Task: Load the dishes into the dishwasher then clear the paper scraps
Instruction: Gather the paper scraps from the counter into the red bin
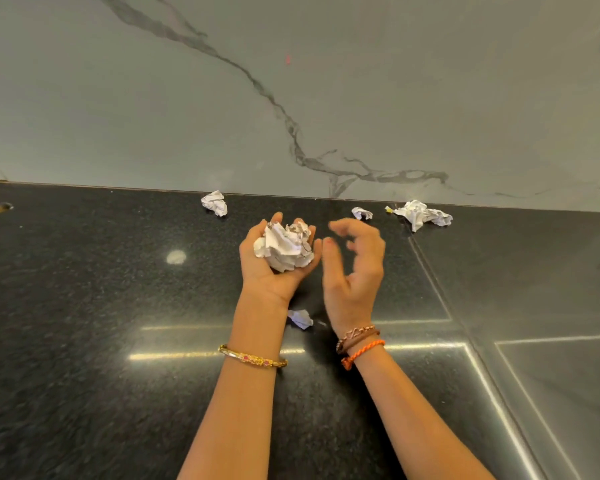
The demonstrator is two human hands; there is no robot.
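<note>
Dark speckled countertop [101,306] under a veined marble wall, and we're into the paper stage. Left hand [274,268], palm up, fingers curled round a wad of crumpled paper [286,247]. Right hand [355,268] hovers just beside it, fingers loosely bent, holding nothing. Loose scraps lie scattered: one at the wall [215,202], a small one [362,213], a bigger sprawl [421,213] to the right, another [300,318] between the wrists. Featherlight, soft, springy stuff by the look of it; pinch any raised fold. Right fingertips are motion-blurred, and neither dishwasher nor bin shows.
</note>
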